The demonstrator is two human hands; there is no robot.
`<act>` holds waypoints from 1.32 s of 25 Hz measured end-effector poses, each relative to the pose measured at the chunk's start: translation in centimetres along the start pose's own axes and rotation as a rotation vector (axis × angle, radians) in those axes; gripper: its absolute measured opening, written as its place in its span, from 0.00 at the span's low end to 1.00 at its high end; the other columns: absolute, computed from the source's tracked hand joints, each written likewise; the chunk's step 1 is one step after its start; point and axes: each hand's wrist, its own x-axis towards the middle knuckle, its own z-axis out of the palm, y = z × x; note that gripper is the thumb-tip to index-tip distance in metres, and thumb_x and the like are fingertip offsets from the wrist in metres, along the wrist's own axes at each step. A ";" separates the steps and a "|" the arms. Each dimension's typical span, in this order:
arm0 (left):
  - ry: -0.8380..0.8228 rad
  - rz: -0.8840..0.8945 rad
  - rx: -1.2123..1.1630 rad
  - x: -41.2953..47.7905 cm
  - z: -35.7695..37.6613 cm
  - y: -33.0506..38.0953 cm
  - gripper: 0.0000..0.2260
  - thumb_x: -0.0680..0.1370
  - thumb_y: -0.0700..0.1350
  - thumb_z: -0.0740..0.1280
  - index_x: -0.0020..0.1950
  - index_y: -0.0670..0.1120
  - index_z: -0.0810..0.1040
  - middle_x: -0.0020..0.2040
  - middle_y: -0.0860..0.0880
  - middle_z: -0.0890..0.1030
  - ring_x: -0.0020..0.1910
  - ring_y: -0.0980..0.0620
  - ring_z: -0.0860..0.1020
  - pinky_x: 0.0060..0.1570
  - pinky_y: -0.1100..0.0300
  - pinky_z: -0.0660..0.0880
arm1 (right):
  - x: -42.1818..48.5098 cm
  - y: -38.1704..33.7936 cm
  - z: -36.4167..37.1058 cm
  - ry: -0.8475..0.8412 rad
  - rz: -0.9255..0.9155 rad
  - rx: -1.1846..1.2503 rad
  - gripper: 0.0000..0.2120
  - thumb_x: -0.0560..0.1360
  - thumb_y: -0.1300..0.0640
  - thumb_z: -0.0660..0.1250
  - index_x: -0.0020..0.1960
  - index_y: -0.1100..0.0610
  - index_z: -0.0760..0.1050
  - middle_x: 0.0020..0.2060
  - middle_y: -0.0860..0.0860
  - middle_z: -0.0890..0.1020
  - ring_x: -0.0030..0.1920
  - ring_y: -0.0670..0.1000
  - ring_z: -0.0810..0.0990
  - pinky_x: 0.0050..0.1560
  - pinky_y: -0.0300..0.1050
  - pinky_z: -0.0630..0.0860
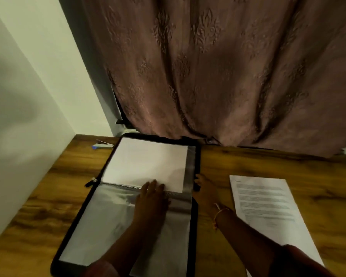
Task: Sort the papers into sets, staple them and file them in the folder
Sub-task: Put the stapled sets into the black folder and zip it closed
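**A:** What could go wrong from here?

**B:** The filed set (146,162) sits in the far sleeve of the open folder (197,156). The left hand (151,194) lies flat on its near edge, fingers straight and close together. An uneven push could crumple a corner. The right hand (205,188) curls its fingers on the folder's right rim. If that grip slackens, the folder may slide on the tabletop (268,160).

**A:** And the count?

**B:** One folder, one set filed, one loose set (268,204) well to the right, two hands. One small blurred object (102,144) lies by the wall, perhaps a stapler.
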 end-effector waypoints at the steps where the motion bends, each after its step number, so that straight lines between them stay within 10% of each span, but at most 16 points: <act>1: 0.008 -0.006 -0.001 0.1 0.0 0.1 0.27 0.81 0.60 0.61 0.79 0.54 0.62 0.81 0.48 0.59 0.80 0.43 0.55 0.75 0.43 0.62 | -0.6 0.1 0.0 -0.018 -0.048 -0.037 0.30 0.77 0.63 0.70 0.76 0.56 0.64 0.66 0.56 0.77 0.63 0.57 0.78 0.58 0.41 0.74; 13: 0.059 -0.011 0.066 -1.8 -0.5 6.2 0.24 0.83 0.57 0.57 0.76 0.46 0.65 0.81 0.41 0.57 0.80 0.38 0.53 0.76 0.43 0.56 | -7.2 6.0 -8.0 -0.027 -0.238 -0.552 0.30 0.80 0.49 0.65 0.79 0.51 0.60 0.75 0.53 0.67 0.70 0.55 0.72 0.68 0.49 0.72; 17: 0.003 0.145 -0.161 -4.5 2.7 14.1 0.24 0.82 0.55 0.62 0.76 0.47 0.68 0.75 0.42 0.67 0.74 0.40 0.66 0.70 0.45 0.68 | -9.8 10.8 -11.8 0.150 -0.162 -0.636 0.30 0.78 0.48 0.67 0.77 0.53 0.65 0.75 0.57 0.66 0.74 0.62 0.65 0.72 0.59 0.67; 33: -0.107 -0.467 -0.794 -8.6 7.8 26.5 0.17 0.76 0.51 0.72 0.61 0.44 0.77 0.58 0.48 0.78 0.57 0.47 0.79 0.57 0.47 0.79 | -12.8 21.0 -19.1 0.264 -0.278 -0.621 0.24 0.72 0.45 0.60 0.65 0.50 0.79 0.69 0.52 0.75 0.66 0.61 0.73 0.56 0.65 0.74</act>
